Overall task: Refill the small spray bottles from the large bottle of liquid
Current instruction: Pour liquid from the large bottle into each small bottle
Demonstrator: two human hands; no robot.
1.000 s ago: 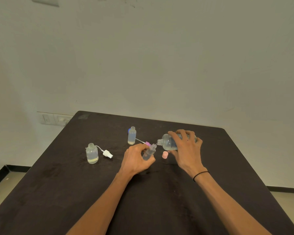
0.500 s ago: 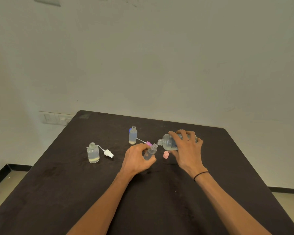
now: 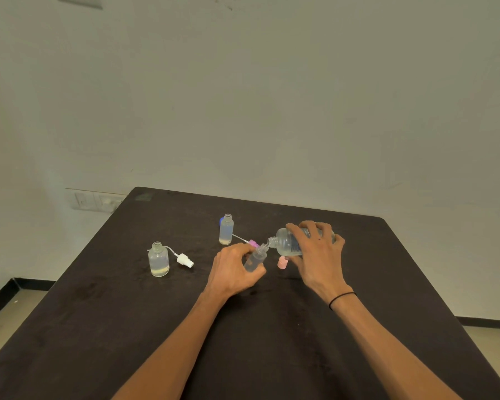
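Hands: both work over the dark surface, close together.
Left hand: fingers curled round a small bottle, tilted, its open neck pointing up toward the right.
Right hand: fingers wrapped over the big bottle, tipped nearly flat, its neck meeting the small bottle's mouth.
Pink cap: on the surface, just below the big bottle.
Pink sprayer: lying behind the left hand, its tube running toward the far bottle.
Far bottle: upright, uncapped, something blue behind it.
Left bottle: upright, uncapped, well apart from the hands.
White sprayer: lying just beside the left bottle.
Wristband: black, on the right wrist.
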